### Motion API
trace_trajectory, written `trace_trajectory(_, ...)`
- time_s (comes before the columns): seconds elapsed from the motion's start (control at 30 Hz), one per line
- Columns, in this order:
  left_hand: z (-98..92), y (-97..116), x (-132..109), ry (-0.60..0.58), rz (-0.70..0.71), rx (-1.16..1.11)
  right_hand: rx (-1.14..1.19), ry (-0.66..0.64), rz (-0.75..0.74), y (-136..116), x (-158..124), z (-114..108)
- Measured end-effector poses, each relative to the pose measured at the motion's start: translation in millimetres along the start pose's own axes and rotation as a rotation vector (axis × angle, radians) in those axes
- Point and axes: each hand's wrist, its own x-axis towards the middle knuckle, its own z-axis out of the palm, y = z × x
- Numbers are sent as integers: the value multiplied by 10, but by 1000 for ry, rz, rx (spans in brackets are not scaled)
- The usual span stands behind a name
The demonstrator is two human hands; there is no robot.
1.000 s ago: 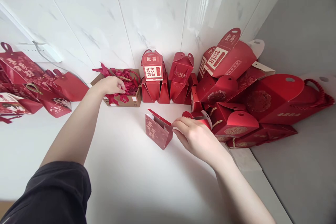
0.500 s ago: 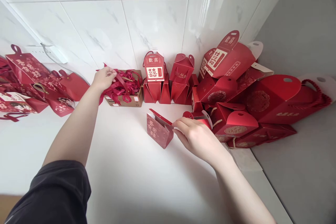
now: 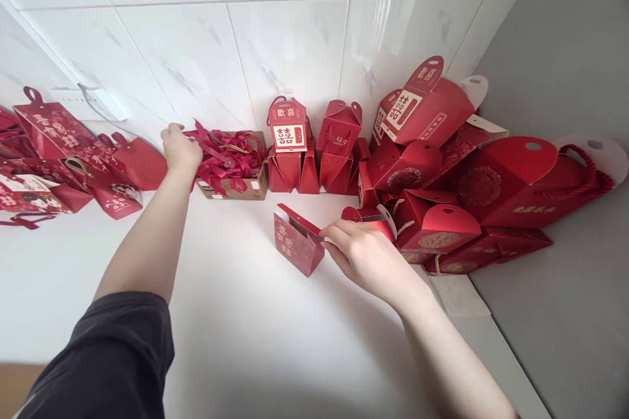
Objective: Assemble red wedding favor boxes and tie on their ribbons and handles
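Observation:
My left hand (image 3: 181,149) is closed at the left side of a small cardboard box (image 3: 230,188) heaped with dark red ribbons (image 3: 230,154). One ribbon runs from its curled fingers across the heap, though the fingertips are partly hidden. A small dark red gift box (image 3: 295,242) with pale gold lettering stands on the white surface, its top flap tilted up. My right hand (image 3: 363,249) pinches this gift box at its upper right edge, with the fingertips partly hidden.
Stacked red gift boxes (image 3: 427,170) crowd the right side by a grey panel (image 3: 570,59). Two more gift boxes (image 3: 289,124) stand against the tiled wall (image 3: 289,39). Finished-looking red boxes with ribbon loops (image 3: 54,124) lie at the left, near a socket strip with a cable (image 3: 93,101).
My left hand has moved left and slightly down, drawing the ribbon leftward over the heap. My right hand and the small gift box have stayed almost in place.

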Motion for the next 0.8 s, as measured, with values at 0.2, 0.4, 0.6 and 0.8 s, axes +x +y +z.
trace_trajectory(0.2, 488, 67, -159, -419, 248, 513, 2, 4, -8, -10, 1, 30)
trace_trajectory(0.4, 760, -85, -198, -469, 198, 622, 26, 31, -8, -13, -8, 26)
trace_trajectory(0.6, 415, 108, -2, -147, 103, -43, -7, 52, -3, 32, 10, 24)
trace_trajectory(0.8, 82, 519, -205, -368, -60, -715, 13, 51, -16, 33, 2, 33)
